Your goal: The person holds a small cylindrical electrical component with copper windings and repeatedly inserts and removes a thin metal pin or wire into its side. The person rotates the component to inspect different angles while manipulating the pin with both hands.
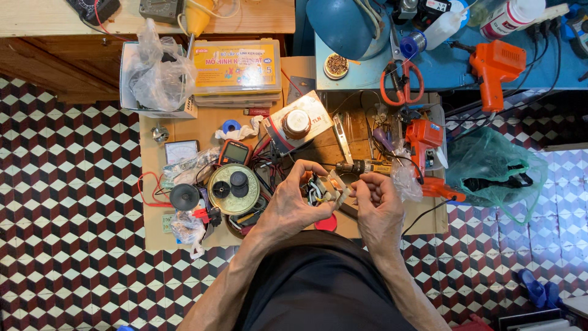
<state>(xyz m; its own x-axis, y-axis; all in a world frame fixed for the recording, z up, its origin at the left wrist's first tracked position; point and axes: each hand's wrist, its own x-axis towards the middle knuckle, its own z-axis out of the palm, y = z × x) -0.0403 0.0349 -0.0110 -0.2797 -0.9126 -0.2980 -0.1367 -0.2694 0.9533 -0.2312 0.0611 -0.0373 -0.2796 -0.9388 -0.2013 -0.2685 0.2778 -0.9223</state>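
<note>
**Small wire-wound transformer held over the bench**

Small transformer of pale metal with coloured wires (pixel 324 189) sits between our hands, above the cluttered wooden worktable (pixel 184 233); our left hand (pixel 294 205) grasps it from the side, fingers curled round its body; our right hand (pixel 375 199) pinches at its right edge, though what the fingertips grip is too small to tell; a round brass-coloured dish holding black knobs (pixel 233 189) lies just left, an orange soldering gun (pixel 425 147) to the right.

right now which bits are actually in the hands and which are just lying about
In hand:
left hand
right hand
small wired part with coloured leads

Lying about:
orange-handled scissors
orange glue gun
multimeter
round brass-coloured plate
green plastic bag
</note>
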